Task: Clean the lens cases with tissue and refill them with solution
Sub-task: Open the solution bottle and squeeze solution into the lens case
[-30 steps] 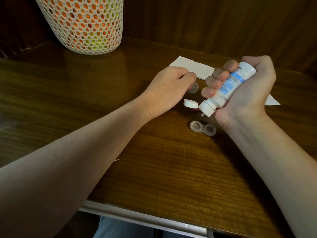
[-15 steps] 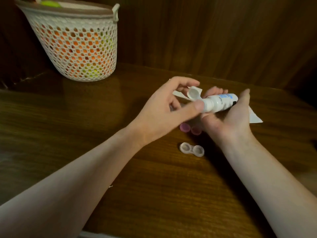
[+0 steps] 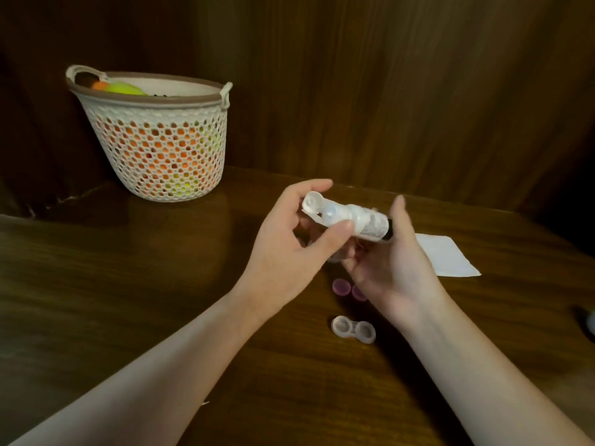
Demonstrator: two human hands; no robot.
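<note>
The white solution bottle (image 3: pixel 360 222) lies sideways in the air between both hands, its flip cap hinged open at the left end. My right hand (image 3: pixel 391 265) cradles the bottle's body from below. My left hand (image 3: pixel 289 249) pinches the cap end with thumb and fingers. Under the hands on the wooden table (image 3: pixel 128 284), a clear twin lens case (image 3: pixel 353 329) sits open. Two purple caps (image 3: pixel 349 288) lie just behind it, partly hidden by my right wrist. A white tissue (image 3: pixel 446 257) lies flat to the right.
A white mesh basket (image 3: pixel 154 140) with orange and yellow things inside stands at the back left against the dark wood wall. A small dark object (image 3: pixel 587 321) shows at the right edge of the table.
The bottle went from tilted nozzle-down over the table to lying level and higher up. My left hand came off the table and took hold of the cap end. The camera tilted up.
</note>
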